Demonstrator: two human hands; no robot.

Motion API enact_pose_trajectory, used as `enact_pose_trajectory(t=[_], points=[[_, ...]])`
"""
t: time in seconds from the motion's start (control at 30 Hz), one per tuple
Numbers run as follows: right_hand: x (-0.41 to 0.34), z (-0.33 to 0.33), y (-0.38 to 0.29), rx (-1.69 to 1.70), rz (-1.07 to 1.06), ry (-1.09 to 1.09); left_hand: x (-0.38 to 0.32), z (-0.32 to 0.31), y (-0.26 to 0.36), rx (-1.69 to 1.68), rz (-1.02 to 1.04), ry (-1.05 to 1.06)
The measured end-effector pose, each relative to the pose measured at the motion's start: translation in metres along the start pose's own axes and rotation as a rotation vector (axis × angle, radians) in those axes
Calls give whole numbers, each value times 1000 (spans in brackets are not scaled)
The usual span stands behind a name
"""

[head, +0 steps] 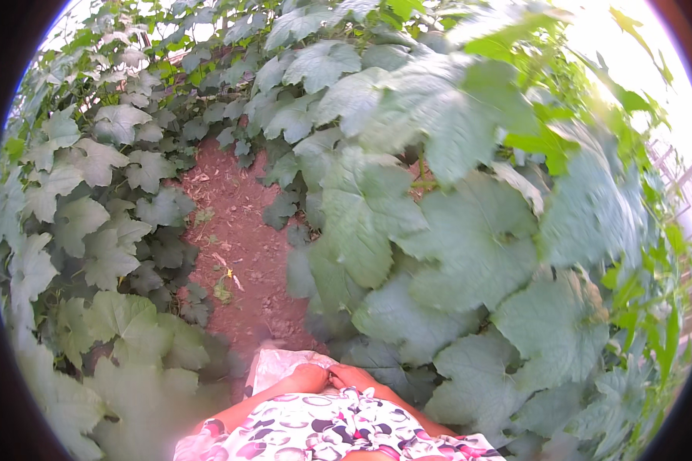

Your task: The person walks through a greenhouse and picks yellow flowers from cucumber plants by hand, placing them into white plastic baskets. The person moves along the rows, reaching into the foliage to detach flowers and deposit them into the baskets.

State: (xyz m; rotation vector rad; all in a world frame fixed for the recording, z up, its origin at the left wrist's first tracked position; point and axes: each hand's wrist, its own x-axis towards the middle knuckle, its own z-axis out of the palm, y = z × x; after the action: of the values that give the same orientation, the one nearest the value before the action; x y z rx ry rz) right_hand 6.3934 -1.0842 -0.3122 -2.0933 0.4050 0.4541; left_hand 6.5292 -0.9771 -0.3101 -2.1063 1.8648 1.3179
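Note:
My left hand (pixel 313 377) and my right hand (pixel 348 376) meet low in the view, just in front of my body. Their fingers are curled together at the edge of a pale, crinkled bag (pixel 285 363), perhaps plastic. Most of the bag spreads out beyond my left hand, over the soil path. What is inside it cannot be made out, and my fingertips are partly hidden. Below the hands is the patterned white, pink and black garment (pixel 323 426) that I wear.
A reddish soil path (pixel 245 230) runs ahead, with dry leaf scraps and a small yellow flower (pixel 229 273). Large lobed vine leaves (pixel 467 242) crowd over its right side. More leafy vines (pixel 104 230) line the left. Bars of a frame (pixel 677 173) stand at far right.

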Motion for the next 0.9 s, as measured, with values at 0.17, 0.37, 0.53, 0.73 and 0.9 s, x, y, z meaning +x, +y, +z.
enact_pose_trajectory(t=[0.17,0.37,0.53,0.73,0.9], points=[[66,-32,-27,-83,103,42,24,-55,-71,-24,157,33],[194,-77,-120,-135,124,71,4,-161,-189,-5,149,-29],[269,-107,-195,33,-29,22,-33,-214,-276,-70,55,23],[275,-151,-236,60,4,66,-24,-233,-327,28,64,-28],[328,-149,-209,17,9,15,-2,-254,-335,30,27,-20]])
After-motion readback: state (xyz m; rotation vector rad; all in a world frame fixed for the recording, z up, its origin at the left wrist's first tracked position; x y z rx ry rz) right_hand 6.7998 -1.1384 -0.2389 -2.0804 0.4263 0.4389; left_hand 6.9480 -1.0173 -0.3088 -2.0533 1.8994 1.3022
